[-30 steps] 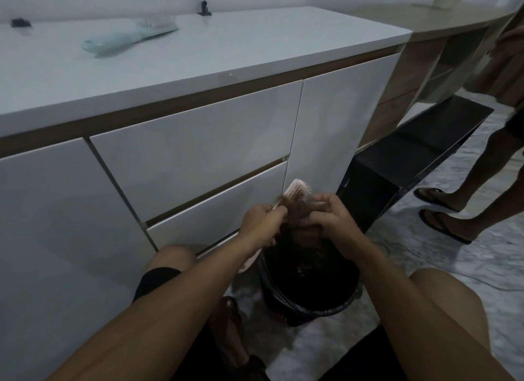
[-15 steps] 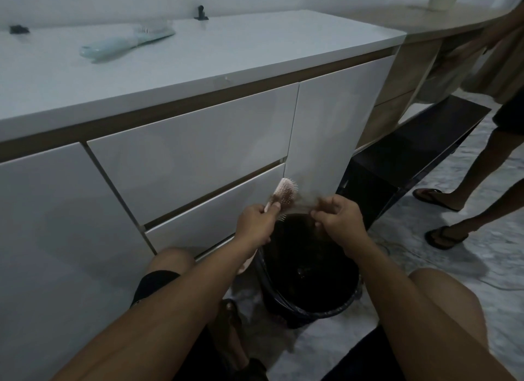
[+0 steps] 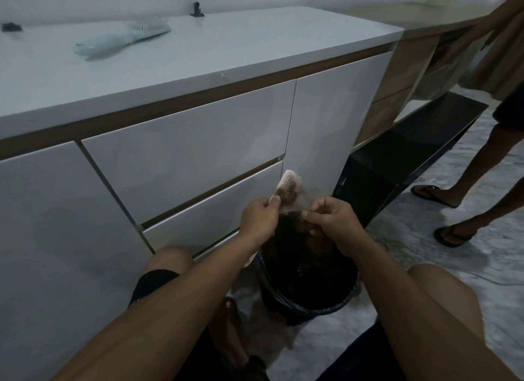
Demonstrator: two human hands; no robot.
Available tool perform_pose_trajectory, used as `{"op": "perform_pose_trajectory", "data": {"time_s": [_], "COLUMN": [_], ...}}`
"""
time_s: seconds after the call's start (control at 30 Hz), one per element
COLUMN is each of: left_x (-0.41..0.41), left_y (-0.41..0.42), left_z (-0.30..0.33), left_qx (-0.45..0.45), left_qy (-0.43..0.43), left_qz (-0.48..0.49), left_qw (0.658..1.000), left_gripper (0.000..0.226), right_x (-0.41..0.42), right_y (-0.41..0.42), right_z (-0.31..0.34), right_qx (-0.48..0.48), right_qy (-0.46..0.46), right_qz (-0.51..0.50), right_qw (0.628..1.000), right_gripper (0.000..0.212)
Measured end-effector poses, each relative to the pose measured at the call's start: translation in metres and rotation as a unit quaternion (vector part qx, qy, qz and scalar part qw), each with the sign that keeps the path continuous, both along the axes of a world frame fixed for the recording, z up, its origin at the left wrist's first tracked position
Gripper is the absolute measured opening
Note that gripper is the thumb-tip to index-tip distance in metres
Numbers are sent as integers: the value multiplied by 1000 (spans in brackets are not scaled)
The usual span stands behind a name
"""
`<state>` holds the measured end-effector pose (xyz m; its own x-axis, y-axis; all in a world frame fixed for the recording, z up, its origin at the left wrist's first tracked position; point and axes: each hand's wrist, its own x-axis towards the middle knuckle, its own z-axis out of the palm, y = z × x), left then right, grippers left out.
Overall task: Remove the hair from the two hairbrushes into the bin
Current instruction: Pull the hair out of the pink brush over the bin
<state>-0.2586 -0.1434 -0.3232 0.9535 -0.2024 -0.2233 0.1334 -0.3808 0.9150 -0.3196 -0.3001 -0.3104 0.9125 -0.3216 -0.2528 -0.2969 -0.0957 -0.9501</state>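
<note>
Left hand (image 3: 259, 220) grips pink brush (image 3: 289, 189); right hand (image 3: 330, 220) pinches hair (image 3: 304, 202) (over bin (image 3: 312, 304)).

2 hairbrushes: pink (image 3: 289, 188) & blue (image 3: 122, 39); 1 bin (image 3: 309, 304); 2 hands: left (image 3: 259, 222), right (image 3: 330, 220)

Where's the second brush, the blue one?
The blue brush lies on the white countertop, far left in the head view, well away from the bin.
</note>
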Motion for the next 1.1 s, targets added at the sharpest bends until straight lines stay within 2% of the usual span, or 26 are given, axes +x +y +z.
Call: {"op": "perform_pose_trajectory", "data": {"time_s": [0.27,0.33,0.43,0.53,0.67,0.83,0.97,1.1], "left_x": [1,-2,-4,-5,0,-1,-4,-2], "left_y": [2,0,-4,-6,-7,-6,-8,-11], "left_z": [2,5,5,3,-3,-3,-2,-2], "left_qx": [-43,-44,-32,-38,-52,-57,-67,-65], "left_qy": [58,63,64,63,63,66,67,66], "left_qz": [-13,-23,-42,-45,-13,-15,-29,-13], "left_qw": [997,997,997,996,997,996,995,996], "left_gripper": [33,29,21,21,25,26,23,26], "right_x": [2,0,0,2,3,5,4,3], "right_y": [0,6,13,12,2,-1,5,7], "right_z": [0,1,-4,-9,-9,-13,-13,-15], "right_qx": [-32,-35,-100,-155,-162,-164,-145,-230], "right_qy": [-20,-40,-86,-102,-86,-77,-99,-142], "right_qz": [-30,-12,4,3,24,28,26,47], "right_qw": [999,999,991,983,983,983,984,962], "right_gripper": [12,22,32,21,12,13,29,25]}}
